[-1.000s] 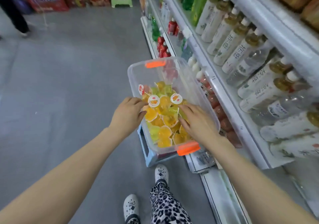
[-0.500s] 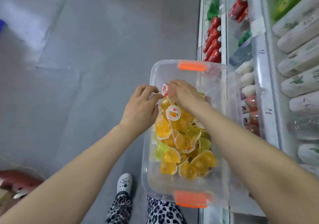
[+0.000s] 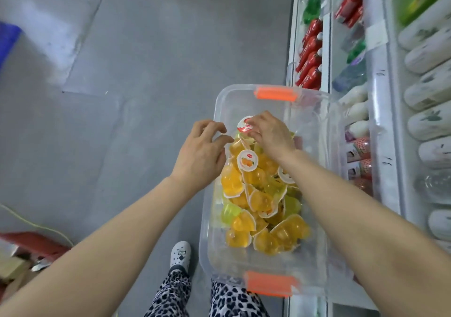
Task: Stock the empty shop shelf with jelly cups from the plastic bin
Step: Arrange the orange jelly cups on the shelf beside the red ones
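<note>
A clear plastic bin (image 3: 327,194) with orange handle clips holds a pile of orange, yellow and green jelly cups (image 3: 258,204). My right hand (image 3: 271,133) reaches into the far end of the bin and pinches a jelly cup with a red-and-white lid (image 3: 244,125) between thumb and fingers. My left hand (image 3: 202,153) hovers at the bin's left rim with its fingers loosely curled, touching the top of the pile; whether it holds a cup I cannot tell. One cup with an orange-fruit lid (image 3: 247,161) lies face up between my hands.
Shop shelves (image 3: 380,111) run along the right, stocked with red bottles (image 3: 310,55), green bottles and rows of white-capped bottles (image 3: 429,92). Grey floor lies to the left. My shoe (image 3: 180,255) and patterned trousers are below the bin. Red boxes sit at bottom left.
The view tipped down from the aisle onto the bin. My right hand moved to the bin's far end and took hold of the red-lidded cup; my left hand followed beside it.
</note>
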